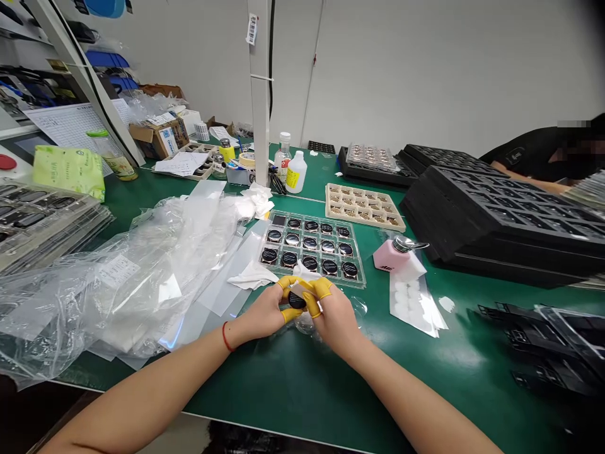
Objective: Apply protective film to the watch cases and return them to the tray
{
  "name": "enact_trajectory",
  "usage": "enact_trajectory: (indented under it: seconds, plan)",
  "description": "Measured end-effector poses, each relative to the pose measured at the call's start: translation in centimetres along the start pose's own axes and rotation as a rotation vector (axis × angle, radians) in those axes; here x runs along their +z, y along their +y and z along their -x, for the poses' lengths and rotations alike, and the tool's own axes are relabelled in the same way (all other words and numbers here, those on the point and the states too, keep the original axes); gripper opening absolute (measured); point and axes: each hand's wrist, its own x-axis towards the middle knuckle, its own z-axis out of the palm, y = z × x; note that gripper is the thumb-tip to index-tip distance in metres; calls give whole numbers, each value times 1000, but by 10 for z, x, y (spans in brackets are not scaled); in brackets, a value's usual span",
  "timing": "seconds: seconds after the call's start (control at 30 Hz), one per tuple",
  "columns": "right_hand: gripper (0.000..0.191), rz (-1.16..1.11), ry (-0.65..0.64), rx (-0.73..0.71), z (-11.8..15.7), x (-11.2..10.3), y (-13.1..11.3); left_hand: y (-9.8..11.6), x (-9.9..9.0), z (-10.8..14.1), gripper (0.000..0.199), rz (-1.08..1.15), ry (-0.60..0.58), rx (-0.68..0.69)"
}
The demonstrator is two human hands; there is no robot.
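Yellow-tipped | gripping round black piece (pixel 297 300) with left hand (pixel 265 312) and right hand (pixel 338 315) | near see-through tray (pixel 360 260) | over green table (pixel 283 378)

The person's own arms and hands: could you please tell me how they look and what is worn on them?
No sleeve shows on the left forearm or the right forearm. The left hand and right hand each have short yellow finger covers on some fingers. A thin red band circles the left wrist; none shows on the right.

disc (pixel 297 300) before tray (pixel 361 270), seemingly
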Motion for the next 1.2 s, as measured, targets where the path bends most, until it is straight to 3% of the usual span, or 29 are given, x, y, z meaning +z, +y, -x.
enact_trajectory:
  seconds: [0.13,0.23,0.33,0.47,0.5,0.57,0.7,0.73,0.83,0.9,0.97,1.07,1.2]
  plan:
    - [18,-50,8,87,-5,-7,5,0,4,0,41,-1,-53,-39]
    - [21,-316,-46,183,-7,-17,17,2,8,2,41,9,-54,-67]
    - [29,-594,-113,292,-4,-23,44,4,9,4,43,29,-16,-101]
    - [21,-286,-61,373,7,-18,69,1,8,4,48,63,8,-141]
    - [20,-235,-36,364,8,-16,67,-1,9,3,47,75,9,-139]
    - [27,-338,-67,329,5,-12,54,-3,9,2,45,95,6,-123]
    - [44,-701,-268,238,-41,-8,19,-3,-2,-2,63,172,35,-143]
    - [42,-706,-257,234,-63,-6,15,-3,-9,-4,67,196,78,-162]
    - [31,-509,-5,291,-140,7,19,-3,-36,-13,71,257,315,-261]
    - [32,-439,46,311,-188,22,25,-6,-54,-18,71,305,460,-357]
    - [29,-367,34,311,-220,37,29,-10,-67,-22,65,339,502,-421]
    - [21,-258,-4,255,-235,50,30,-14,-78,-24,45,388,491,-450]
    - [23,-156,-51,94,-193,36,33,-15,-86,-24,18,479,462,-452]
